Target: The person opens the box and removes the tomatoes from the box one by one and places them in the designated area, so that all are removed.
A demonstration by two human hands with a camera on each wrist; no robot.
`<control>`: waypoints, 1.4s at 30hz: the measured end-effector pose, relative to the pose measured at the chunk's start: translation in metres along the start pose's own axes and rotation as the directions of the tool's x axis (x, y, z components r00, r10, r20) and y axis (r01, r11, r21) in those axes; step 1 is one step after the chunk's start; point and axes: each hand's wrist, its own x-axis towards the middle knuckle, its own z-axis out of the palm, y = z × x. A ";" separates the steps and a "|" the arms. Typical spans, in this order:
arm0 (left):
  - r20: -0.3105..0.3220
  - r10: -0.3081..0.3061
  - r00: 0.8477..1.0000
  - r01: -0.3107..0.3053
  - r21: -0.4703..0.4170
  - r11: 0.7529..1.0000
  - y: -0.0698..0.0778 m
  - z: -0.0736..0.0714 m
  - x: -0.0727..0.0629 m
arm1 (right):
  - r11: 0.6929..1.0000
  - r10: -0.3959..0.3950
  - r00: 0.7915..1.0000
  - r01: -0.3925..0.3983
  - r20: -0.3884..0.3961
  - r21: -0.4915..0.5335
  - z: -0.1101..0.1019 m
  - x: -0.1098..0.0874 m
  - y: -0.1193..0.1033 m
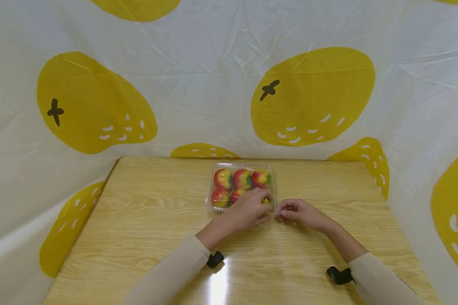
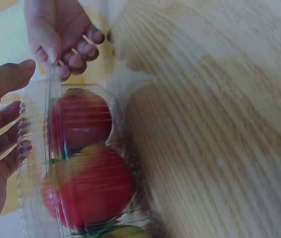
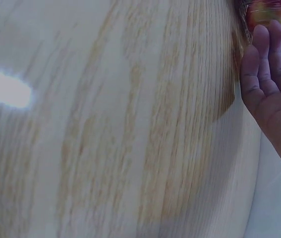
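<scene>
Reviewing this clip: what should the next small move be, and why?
Probably have the right hand ease the lid up slightly at the near right corner of the clear plastic box. Its thumb and fingers are at that corner, the lid lies over the red-and-yellow fruits, and the left hand is close enough to steady it. Whether the lid is fastened isn't clear.

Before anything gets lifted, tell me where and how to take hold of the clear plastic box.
Probably both short ends, from left and right: the clear plastic box sits wider than deep on the table, and its two rows of fruit likely need even support.
</scene>
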 end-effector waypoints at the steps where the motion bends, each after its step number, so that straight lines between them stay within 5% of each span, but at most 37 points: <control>1: 0.001 -0.004 1.000 0.004 0.007 1.000 0.000 0.001 0.000 | 1.000 -0.004 1.000 0.003 0.002 0.014 0.000 0.000 0.000; 18: -0.012 -0.040 0.999 0.041 0.071 0.997 -0.001 0.014 -0.003 | 0.999 0.020 1.000 -0.020 -0.021 0.039 0.007 0.006 0.000; 29: -0.074 -0.020 0.997 0.029 0.120 0.992 0.000 0.023 -0.002 | 1.000 0.025 1.000 -0.025 -0.019 0.001 0.009 0.007 -0.001; 36: -0.085 -0.003 0.996 0.016 0.155 0.988 0.004 0.022 0.000 | 1.000 -0.023 1.000 0.023 -0.008 -0.018 0.010 0.008 0.002; 42: -0.074 -0.008 0.997 0.021 0.183 0.983 0.005 0.024 -0.001 | 1.000 0.019 0.999 -0.019 -0.041 -0.002 0.012 0.008 0.000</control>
